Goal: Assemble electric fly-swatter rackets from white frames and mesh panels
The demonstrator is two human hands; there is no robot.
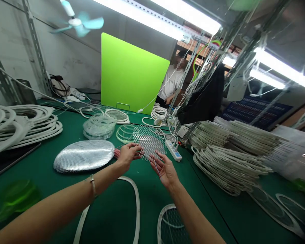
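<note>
A diamond-patterned metal mesh sheet [148, 140] is held up above the green table. My left hand [128, 154] pinches its lower left edge between thumb and fingers. At the lower right edge, my right hand [165, 169] has its palm turned up, with the thumb and bent fingers at the mesh; a thin wire runs across the palm. Left of my left hand lies a stack of oval silver mesh sheets [83, 156], with reddish wire ends [117, 153] at its right tip. Below my hands are a white oval frame [136, 203] and a white frame with netting [171, 223].
White frames [38, 125] are piled at left, more frames [226, 166] at right. Clear rings [99, 127] and a power strip [173, 150] sit behind the mesh. A lime-green board [132, 74] stands at the back; a person [171, 83] is beside it. A fan [77, 22] hangs above.
</note>
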